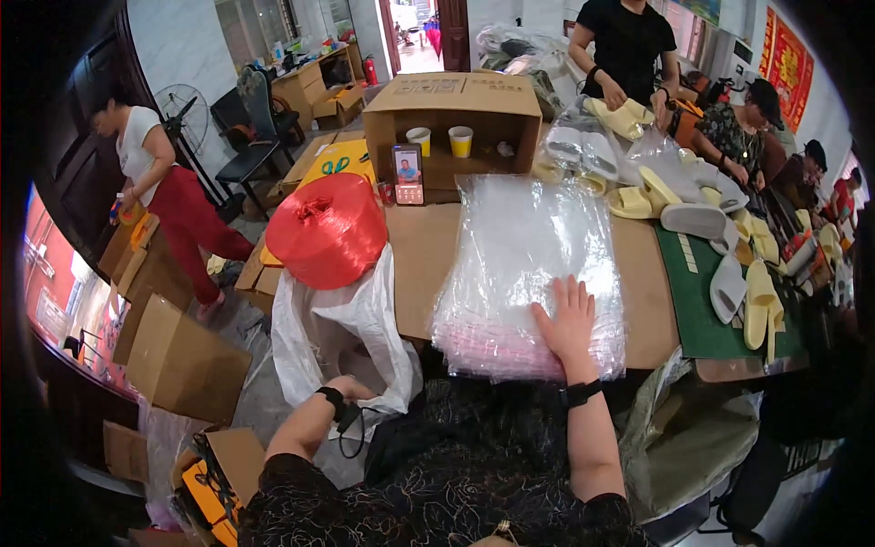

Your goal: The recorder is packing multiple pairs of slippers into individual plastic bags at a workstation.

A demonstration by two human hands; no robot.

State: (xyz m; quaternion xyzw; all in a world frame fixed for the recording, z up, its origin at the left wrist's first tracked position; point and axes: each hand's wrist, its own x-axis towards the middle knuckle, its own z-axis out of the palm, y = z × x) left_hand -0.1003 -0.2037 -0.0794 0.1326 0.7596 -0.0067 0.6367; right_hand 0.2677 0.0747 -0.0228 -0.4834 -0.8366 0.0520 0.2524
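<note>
My right hand [569,321] lies flat, fingers spread, on a stack of clear plastic bags [533,237] with pinkish lower edges. The stack rests at the table's near edge and hangs slightly over it. Lower and to the left, my left hand [354,388] is at the mouth of a white plastic sack [314,319]. Its fingers are hidden, so what they hold, if anything, does not show. Above the sack sits a large red roll of plastic twine [325,230].
An open cardboard box [451,96] with two cups stands at the back, a phone [408,173] before it. Slippers [756,305] lie on a green mat [688,292] at right. People work at right; another person [150,155] bends over boxes at left.
</note>
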